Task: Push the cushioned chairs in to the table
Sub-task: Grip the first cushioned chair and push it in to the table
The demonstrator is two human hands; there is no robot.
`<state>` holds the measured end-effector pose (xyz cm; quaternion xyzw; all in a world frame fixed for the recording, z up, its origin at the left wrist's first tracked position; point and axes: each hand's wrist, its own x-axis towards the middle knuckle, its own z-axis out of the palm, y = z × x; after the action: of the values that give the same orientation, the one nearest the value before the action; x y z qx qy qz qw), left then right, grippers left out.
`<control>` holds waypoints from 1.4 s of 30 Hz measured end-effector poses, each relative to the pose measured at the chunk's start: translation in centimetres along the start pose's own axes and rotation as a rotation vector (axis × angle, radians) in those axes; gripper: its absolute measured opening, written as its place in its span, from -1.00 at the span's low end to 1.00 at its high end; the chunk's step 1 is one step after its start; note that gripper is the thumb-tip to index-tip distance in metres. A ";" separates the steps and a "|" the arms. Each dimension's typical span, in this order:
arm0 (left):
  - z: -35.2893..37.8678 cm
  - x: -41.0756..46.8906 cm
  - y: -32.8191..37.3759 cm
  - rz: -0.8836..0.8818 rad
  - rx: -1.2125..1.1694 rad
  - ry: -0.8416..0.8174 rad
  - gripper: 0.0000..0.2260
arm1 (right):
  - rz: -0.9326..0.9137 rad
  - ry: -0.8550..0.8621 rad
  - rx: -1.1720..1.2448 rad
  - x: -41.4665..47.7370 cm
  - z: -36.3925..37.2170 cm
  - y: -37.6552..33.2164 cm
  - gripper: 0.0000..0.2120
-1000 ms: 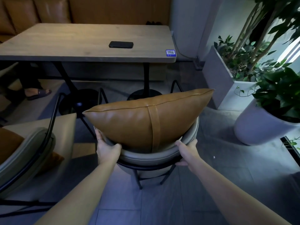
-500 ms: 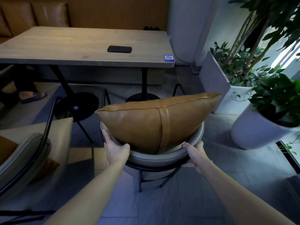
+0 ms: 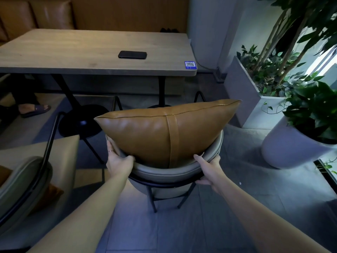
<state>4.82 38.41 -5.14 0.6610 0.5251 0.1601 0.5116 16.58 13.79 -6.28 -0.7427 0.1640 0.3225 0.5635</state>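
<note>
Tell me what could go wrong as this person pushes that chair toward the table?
The tan cushion only leans on the chair backrest, so a jolt might tip it off. The white planter stands close on the right; drifting that way could bump it. With the left hand and right hand gripping the rim, uneven pushing may swing the chair toward the neighbouring chair.

The room is dim, with a cool bluish cast on the floor tiles (image 3: 182,225). Daylight enters from the window (image 3: 326,57) at the far right, where it blows out to white behind the plant leaves (image 3: 310,106). The tan leather cushion (image 3: 164,132) carries a soft sheen on its left half. Deep shadow lies under the counter (image 3: 91,52). Wide-angle distortion bends the edges of the frame, and the forearms stretch long toward the bottom corners. Focus is fairly sharp in the centre, softer at the borders.
</note>
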 end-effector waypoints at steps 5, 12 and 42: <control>1.5 1.4 1.0 -0.045 -0.003 0.093 -0.13 | 0.004 0.003 -0.076 1.5 -0.7 -2.1 -0.17; 2.1 4.0 1.7 -0.009 0.033 0.098 -0.18 | 0.007 -0.026 -0.055 4.0 0.2 -3.9 -0.40; 6.4 16.2 8.1 0.013 0.033 0.235 -0.28 | -0.018 -0.021 -0.105 14.0 4.2 -13.9 -0.20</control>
<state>20.36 49.61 -6.26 0.6493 0.5798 0.2312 0.4346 34.12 23.73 -6.05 -0.7694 0.1341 0.3331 0.5283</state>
